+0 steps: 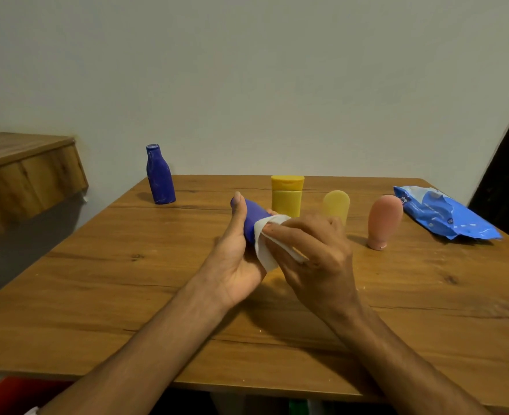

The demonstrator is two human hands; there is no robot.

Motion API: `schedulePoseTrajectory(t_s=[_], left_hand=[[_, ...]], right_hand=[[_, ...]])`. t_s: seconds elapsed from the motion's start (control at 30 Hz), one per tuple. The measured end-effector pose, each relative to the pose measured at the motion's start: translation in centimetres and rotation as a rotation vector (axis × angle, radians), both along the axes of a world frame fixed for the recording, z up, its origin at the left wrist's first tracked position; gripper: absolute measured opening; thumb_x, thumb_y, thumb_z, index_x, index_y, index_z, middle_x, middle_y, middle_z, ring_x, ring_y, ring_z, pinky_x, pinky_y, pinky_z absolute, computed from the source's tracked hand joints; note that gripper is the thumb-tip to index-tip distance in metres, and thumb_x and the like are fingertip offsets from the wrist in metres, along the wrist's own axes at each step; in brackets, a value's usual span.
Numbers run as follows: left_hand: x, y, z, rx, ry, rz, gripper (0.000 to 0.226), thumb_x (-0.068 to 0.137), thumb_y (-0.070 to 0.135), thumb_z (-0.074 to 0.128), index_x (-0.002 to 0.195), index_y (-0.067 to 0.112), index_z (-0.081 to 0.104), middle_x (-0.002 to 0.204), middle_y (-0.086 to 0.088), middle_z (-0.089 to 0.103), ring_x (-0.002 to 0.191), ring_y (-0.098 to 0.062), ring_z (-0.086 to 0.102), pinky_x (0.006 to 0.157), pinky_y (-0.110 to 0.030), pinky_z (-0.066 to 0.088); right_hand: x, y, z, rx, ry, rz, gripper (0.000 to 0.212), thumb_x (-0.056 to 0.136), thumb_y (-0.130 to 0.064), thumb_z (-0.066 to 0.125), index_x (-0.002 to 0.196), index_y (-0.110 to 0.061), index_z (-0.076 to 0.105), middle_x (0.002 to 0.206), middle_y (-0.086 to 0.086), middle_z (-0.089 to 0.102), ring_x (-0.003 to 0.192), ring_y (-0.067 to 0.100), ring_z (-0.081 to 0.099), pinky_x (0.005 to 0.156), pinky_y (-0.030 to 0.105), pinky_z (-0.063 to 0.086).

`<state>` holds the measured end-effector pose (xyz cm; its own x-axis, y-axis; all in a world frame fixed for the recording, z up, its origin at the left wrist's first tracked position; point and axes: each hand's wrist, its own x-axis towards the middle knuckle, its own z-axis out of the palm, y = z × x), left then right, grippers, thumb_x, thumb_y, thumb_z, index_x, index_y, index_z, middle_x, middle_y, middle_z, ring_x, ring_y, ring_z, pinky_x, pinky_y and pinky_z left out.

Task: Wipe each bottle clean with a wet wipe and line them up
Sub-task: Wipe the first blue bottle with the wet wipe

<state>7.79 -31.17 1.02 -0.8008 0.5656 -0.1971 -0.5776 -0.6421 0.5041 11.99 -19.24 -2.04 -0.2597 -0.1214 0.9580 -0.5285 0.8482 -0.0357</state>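
Note:
My left hand (235,259) grips a small blue bottle (254,217) tilted above the middle of the table, thumb along its side. My right hand (316,253) presses a white wet wipe (265,244) against the bottle's lower part, fingers curled round the wipe. A taller blue bottle (160,175) stands upright at the far left. Behind my hands stand a yellow bottle with a darker cap (286,194), a pale yellow tube (336,205) partly hidden by my right hand, and a pink tube (384,221) standing on its cap.
A blue wet-wipe pack (444,215) lies at the far right of the wooden table (127,280). A wooden shelf (22,175) juts out at the left, apart from the table. A plain wall stands right behind the table's far edge.

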Motion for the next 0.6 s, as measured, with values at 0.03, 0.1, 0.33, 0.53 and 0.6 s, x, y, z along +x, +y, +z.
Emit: schedulePoseTrajectory(t_s=[0.03, 0.1, 0.33, 0.53, 0.6], left_hand=[[0.0, 0.0, -0.1, 0.010, -0.005, -0.009, 0.070, 0.081, 0.053, 0.066, 0.130, 0.005, 0.054, 0.096, -0.013, 0.065, 0.087, -0.026, 0.065, 0.074, -0.042, 0.059], [0.0, 0.1, -0.2, 0.013, -0.001, -0.009, 0.070, 0.081, 0.053, 0.066, 0.131, 0.006, 0.053, 0.095, -0.013, 0.064, 0.088, -0.025, 0.064, 0.076, -0.043, 0.058], [-0.3, 0.0, -0.6, 0.011, 0.023, -0.046, 0.071, 0.080, 0.057, 0.065, 0.131, 0.008, 0.053, 0.094, -0.009, 0.065, 0.084, -0.022, 0.064, 0.080, -0.037, 0.056], [-0.6, 0.2, -0.6, 0.059, -0.018, 0.015, 0.069, 0.080, 0.049, 0.069, 0.130, 0.005, 0.051, 0.090, -0.011, 0.064, 0.086, -0.023, 0.063, 0.090, -0.043, 0.054], [-0.7, 0.3, -0.8, 0.063, -0.014, 0.015, 0.069, 0.080, 0.050, 0.070, 0.129, 0.005, 0.052, 0.091, -0.011, 0.065, 0.086, -0.023, 0.064, 0.088, -0.043, 0.056]], right_hand=[[0.0, -0.1, -0.1, 0.027, -0.006, 0.000, 0.021, 0.088, -0.032, 0.063, 0.104, -0.019, 0.060, 0.091, 0.004, 0.068, 0.087, 0.013, 0.056, 0.075, 0.025, 0.036], [0.1, 0.0, -0.1, 0.010, -0.027, -0.009, 0.020, 0.089, -0.034, 0.062, 0.101, -0.018, 0.066, 0.089, 0.004, 0.070, 0.084, 0.014, 0.058, 0.075, 0.024, 0.035], [0.1, -0.4, 0.1, 0.067, -0.040, 0.047, 0.016, 0.087, -0.028, 0.066, 0.098, -0.017, 0.067, 0.089, 0.005, 0.069, 0.083, 0.016, 0.058, 0.068, 0.035, 0.043], [0.2, 0.7, 0.3, -0.088, -0.111, -0.003, 0.022, 0.082, -0.028, 0.062, 0.083, -0.009, 0.072, 0.080, 0.004, 0.067, 0.074, 0.016, 0.056, 0.069, 0.033, 0.037], [0.3, 0.5, 0.3, -0.073, -0.108, 0.007, 0.020, 0.082, -0.025, 0.061, 0.083, -0.008, 0.072, 0.079, 0.005, 0.066, 0.074, 0.016, 0.055, 0.068, 0.034, 0.039]])
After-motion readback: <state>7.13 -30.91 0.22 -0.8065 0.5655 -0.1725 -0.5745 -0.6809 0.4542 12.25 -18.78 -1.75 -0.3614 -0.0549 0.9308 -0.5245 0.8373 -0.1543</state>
